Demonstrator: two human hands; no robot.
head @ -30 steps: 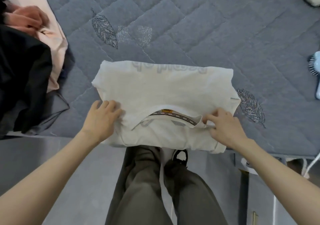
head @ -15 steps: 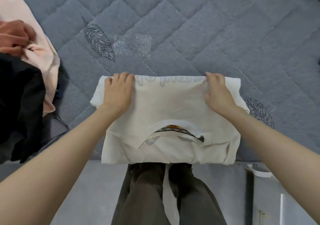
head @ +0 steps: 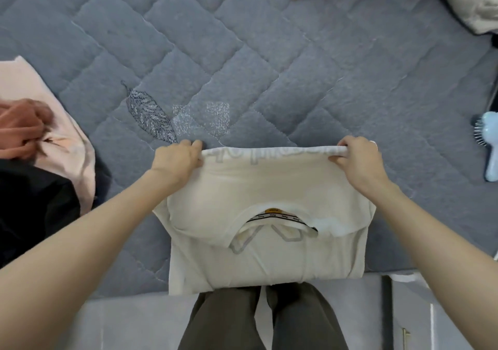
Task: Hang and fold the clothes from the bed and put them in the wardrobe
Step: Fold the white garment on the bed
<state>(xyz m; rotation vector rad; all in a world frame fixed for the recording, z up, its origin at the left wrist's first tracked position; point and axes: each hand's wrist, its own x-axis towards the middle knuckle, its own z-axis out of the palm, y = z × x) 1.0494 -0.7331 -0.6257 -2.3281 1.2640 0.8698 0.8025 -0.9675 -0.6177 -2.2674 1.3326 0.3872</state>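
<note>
Cream T-shirt (head: 269,263), already folded into a rectangle, lies at the near edge of the grey quilted bed (head: 242,53); a second ago the hands were smoothing it beside the collar, and now the left hand (head: 176,159) and right hand (head: 355,161) each curl round a far corner and lift that edge. That suggests the final fold, far edge drawn toward the collar, is under way. No wardrobe, drawer or basket is in view; a pink garment (head: 75,155) and black garment (head: 32,204) lie loose on the bed at left.
</note>
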